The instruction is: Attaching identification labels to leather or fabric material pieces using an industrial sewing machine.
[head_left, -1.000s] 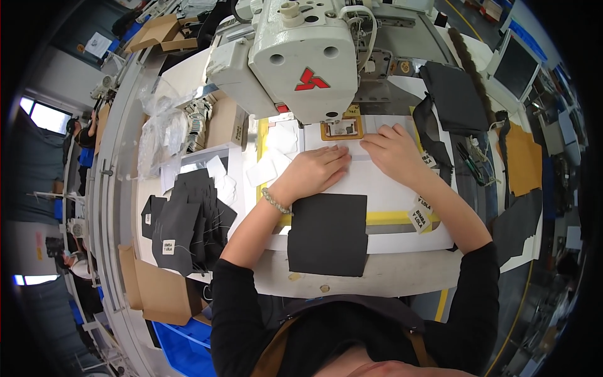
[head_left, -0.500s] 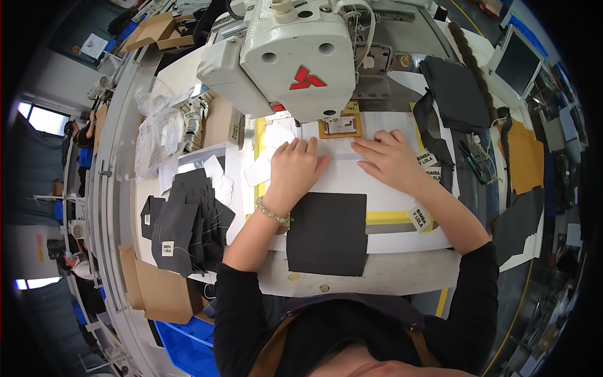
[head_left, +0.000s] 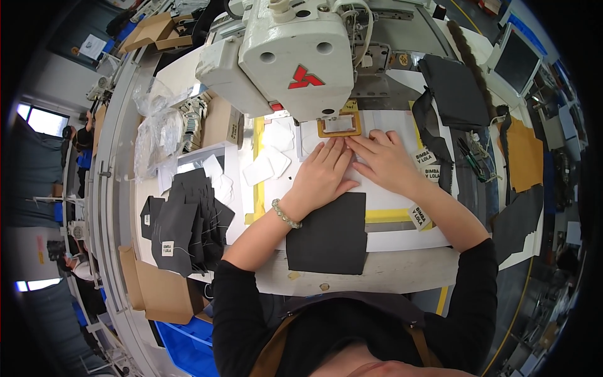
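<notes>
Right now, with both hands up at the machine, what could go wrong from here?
The fingertips of the left hand and right hand sit close to the brown frame under the machine head; they might get pinched if it moved.

The bead bracelet is right by the black cloth's left edge and could drag it askew.

The right forearm is close to a loose white label and might knock it away.

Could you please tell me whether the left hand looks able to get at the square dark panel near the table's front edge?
Probably yes: the dark panel lies close below the left hand in this view, and nothing seems to lie on it to block the way.
</notes>
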Demonstrator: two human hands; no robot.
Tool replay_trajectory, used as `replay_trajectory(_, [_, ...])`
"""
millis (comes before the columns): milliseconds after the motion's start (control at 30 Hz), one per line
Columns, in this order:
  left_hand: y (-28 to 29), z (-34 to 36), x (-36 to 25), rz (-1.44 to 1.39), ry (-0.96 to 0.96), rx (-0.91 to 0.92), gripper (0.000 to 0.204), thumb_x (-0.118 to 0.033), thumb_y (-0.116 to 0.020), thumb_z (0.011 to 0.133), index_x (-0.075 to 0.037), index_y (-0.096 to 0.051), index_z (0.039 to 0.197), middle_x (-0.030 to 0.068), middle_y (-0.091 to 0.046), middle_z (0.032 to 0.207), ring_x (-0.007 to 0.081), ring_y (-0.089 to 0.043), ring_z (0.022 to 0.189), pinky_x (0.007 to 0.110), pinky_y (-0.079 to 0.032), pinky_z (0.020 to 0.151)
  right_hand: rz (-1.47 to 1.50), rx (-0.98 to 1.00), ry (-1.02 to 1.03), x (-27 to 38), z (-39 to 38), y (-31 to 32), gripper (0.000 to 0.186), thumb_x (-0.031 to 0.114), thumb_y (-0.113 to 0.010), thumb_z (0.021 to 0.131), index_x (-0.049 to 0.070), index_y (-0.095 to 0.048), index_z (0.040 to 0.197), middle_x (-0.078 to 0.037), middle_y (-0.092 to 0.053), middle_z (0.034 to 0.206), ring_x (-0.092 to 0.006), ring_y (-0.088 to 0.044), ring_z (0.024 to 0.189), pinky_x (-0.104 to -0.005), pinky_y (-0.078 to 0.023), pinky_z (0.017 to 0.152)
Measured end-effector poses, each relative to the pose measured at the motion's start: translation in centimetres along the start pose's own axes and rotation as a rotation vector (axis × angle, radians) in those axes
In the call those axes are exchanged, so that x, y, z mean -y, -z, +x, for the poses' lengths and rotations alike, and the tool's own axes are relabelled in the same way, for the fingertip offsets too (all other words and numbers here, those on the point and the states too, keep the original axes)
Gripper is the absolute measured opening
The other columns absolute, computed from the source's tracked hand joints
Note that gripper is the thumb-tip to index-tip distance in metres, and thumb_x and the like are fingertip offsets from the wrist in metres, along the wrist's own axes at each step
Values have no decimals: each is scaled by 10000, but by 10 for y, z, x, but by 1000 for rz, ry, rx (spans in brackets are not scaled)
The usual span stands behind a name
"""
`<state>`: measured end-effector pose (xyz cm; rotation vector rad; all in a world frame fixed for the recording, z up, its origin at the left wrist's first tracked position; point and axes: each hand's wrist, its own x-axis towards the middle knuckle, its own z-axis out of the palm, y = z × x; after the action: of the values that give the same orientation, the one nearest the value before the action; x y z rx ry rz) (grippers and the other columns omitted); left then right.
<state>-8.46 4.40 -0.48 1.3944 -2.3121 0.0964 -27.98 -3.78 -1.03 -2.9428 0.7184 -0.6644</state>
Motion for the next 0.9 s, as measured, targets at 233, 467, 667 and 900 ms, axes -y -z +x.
replay_trajectory(233, [0, 1, 5, -54, 66, 40, 662, -420, -719, 791, 8, -501, 1246, 226, -518, 1307, 382, -515, 1204, 470, -405, 1058, 7, 35, -10, -1, 1, -1, 520, 329, -652, 874, 86, -564, 1325, 1, -590, 1282, -216, -485, 1092, -368, -350, 934])
replay_trajectory(467, [0, -2, 4, -68, 66, 32, 647, -417, -709, 803, 12, -501, 1240, 234, -496, 1314, 399, -503, 1190, 466, -395, 1060, 11, 24, 3, 0, -1, -2, 514, 317, -653, 876, 96, -561, 1331, 6, -588, 1283, -216, -484, 1094, -368, -342, 937])
replay_trajectory(667, [0, -2, 5, -14, 30, 9, 624, -411, -714, 794, -3, -515, 1223, 189, -525, 1286, 354, -519, 1169, 437, -424, 995, 20, 17, -2, 0, 1, -1, 492, 304, -654, 872, 94, -576, 1309, 3, -591, 1268, -213, -482, 1099, -372, -343, 931])
replay_trajectory(900, [8, 12, 8, 24, 39, -43, 619, -434, -703, 792, -45, -522, 1237, 102, -555, 1209, 257, -515, 1115, 386, -384, 886, -7, -12, 16, -3, -1, -4, 415, 301, -656, 864, 91, -604, 1219, -4, -601, 1230, -210, -486, 1091, -392, -356, 900])
